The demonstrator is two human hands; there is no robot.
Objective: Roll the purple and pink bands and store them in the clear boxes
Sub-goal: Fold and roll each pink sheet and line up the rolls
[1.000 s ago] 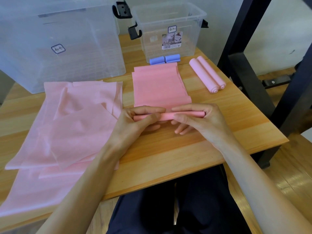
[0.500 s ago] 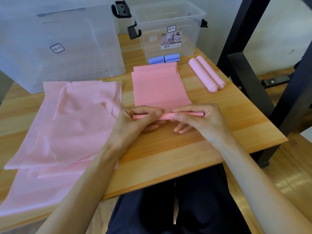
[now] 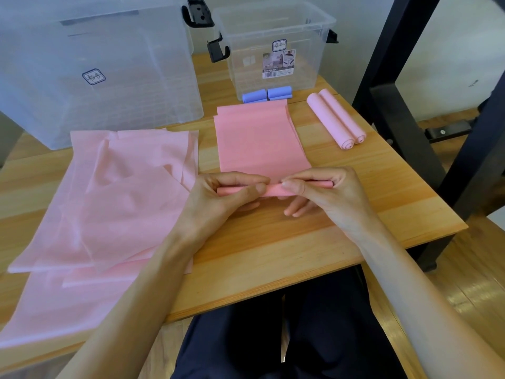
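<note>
Pink band front and centre, a flat salmon strip lying lengthwise on the wooden table, its near end wound into a slim, tight tube that runs crosswise under both hands. Starting at the left, a loose heap of paler pink sheets spreads across the table and hangs over its near edge, and behind it stands the big clear box, frosted, with a black latch at its top corner. On to the left hand: fingers curled over the top of the tube, thumb pressing its front, gripping the left half. Right beside it the right hand pinches the right half, thumb and forefinger on top, the other fingers tucked beneath, and the tube's end pokes out just past the knuckles. The flat length stretches away from the grip toward the small clear box, labelled and open-topped. Just in front of that box sit two purple rolls, end to end, touching the band's far edge. Further right, two finished pink rolls lie side by side, touching. Off the table's right edge, a black metal frame stands on wood flooring against a pale wall.
</note>
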